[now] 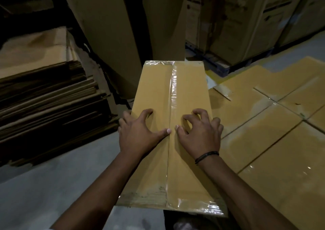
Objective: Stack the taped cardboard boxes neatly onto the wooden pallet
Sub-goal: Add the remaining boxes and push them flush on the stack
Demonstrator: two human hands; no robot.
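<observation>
While both hands bear down on it, the taped box point(154, 92) lies lengthwise straight ahead in the head view, with clear tape point(173, 87) running down its centre seam. The left hand point(139, 131) claws the lid, fingers curled and outer ones hooked over the box's left edge. The right hand point(200, 133), with a dark wristband point(207, 156), grips the same way, little finger over the right edge, and the two thumbs almost meet at the seam. Right of the right hand, more taped boxes point(263, 124) lie edge to edge in a flat layer. Left of the left hand sits a stack of flattened cardboard point(44, 92). Beyond the fingertips stand printed cartons point(237, 18).
</observation>
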